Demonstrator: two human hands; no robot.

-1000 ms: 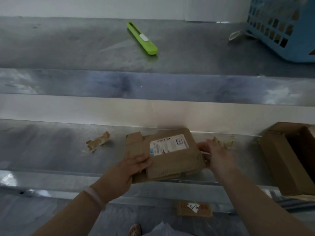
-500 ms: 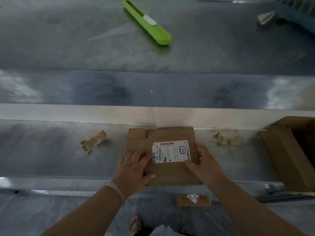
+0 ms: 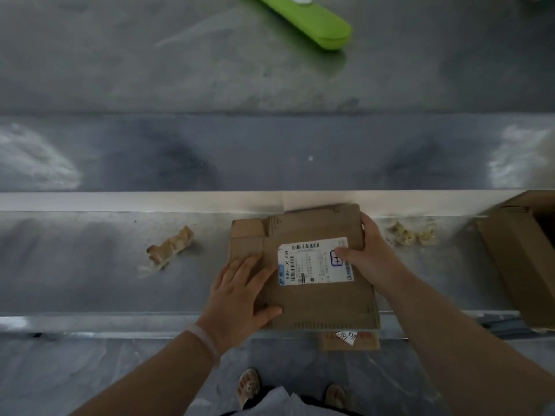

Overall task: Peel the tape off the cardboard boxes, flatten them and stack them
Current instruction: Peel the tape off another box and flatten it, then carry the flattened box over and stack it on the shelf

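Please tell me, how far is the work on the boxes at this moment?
Done: one labelled box lies flattened on the steel shelf, with crumpled tape scraps beside it. In hand: the left hand presses it flat, and the right hand grips its right edge. Left: the box at the far right looks unflattened; stacking remains.

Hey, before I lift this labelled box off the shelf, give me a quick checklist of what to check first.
1. Flatness: the flattened box lies flat on the metal shelf: ok.
2. Tape: none shows on its top face, but the underside is hidden: cannot tell.
3. Hold-down: the left hand presses flat on its left part: ok.
4. Grip: the right hand grips its right edge, thumb on the label: ok.
5. Clutter: the left tape scrap and the right tape scrap lie apart from the box: ok.
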